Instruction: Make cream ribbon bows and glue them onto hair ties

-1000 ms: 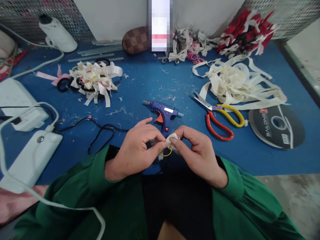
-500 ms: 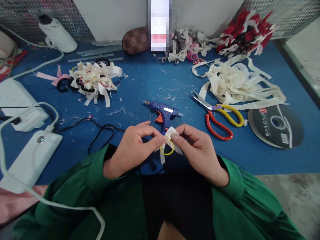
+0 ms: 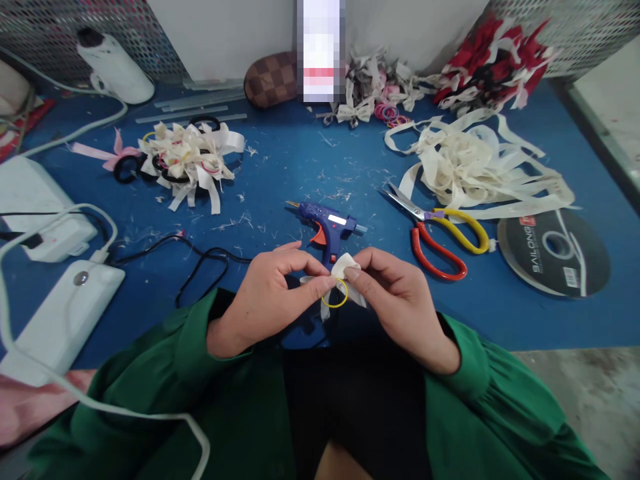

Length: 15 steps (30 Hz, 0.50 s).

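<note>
Between my two hands is a small white ribbon bow (image 3: 345, 267) with a yellow elastic hair tie (image 3: 334, 306) hanging at its front. My left hand (image 3: 274, 293) pinches the bow's left side between thumb and forefinger. On the other side, my right hand (image 3: 395, 297) has thumb and fingers closed on the white loop, and a ribbon tail hangs below. The knot is partly hidden by my fingertips. Just beyond them lies a blue glue gun (image 3: 325, 223) with an orange trigger, its nozzle pointing left.
Scissors (image 3: 440, 230) with red and yellow handles lie right, near loose cream ribbon (image 3: 470, 167) and a black ribbon spool (image 3: 550, 257). A pile of finished-looking bows (image 3: 187, 157) sits left. White power strips (image 3: 65, 320) and cables occupy the left edge; a white bottle (image 3: 120, 70) lies behind.
The white loop has been spread slightly wider by my right fingers, and the bow with its yellow hair tie has shifted a little. My hands stay in nearly the same place.
</note>
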Each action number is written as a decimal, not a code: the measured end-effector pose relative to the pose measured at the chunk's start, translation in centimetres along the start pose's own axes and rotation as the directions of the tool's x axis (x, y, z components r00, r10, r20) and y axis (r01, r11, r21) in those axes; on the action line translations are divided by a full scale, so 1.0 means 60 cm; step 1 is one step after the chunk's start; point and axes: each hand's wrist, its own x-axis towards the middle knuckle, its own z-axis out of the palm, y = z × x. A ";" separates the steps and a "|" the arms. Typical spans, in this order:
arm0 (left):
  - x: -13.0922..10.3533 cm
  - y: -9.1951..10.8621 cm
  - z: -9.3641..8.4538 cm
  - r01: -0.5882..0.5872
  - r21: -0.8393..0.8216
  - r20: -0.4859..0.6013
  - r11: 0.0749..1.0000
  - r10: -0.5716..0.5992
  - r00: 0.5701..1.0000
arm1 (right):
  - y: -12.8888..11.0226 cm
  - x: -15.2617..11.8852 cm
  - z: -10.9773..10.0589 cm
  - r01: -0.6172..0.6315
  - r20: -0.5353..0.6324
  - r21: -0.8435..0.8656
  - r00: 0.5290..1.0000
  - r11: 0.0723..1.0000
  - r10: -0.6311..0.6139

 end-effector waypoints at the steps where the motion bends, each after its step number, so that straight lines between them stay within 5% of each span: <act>1: 0.000 -0.001 0.001 -0.012 0.006 -0.002 1.000 0.012 1.000 | 0.000 0.000 0.000 0.001 0.004 -0.002 1.000 1.000 -0.001; 15: -0.004 -0.014 0.004 -0.131 0.020 -0.086 0.991 0.133 0.987 | 0.003 0.000 0.002 -0.003 0.040 0.019 0.999 1.000 0.002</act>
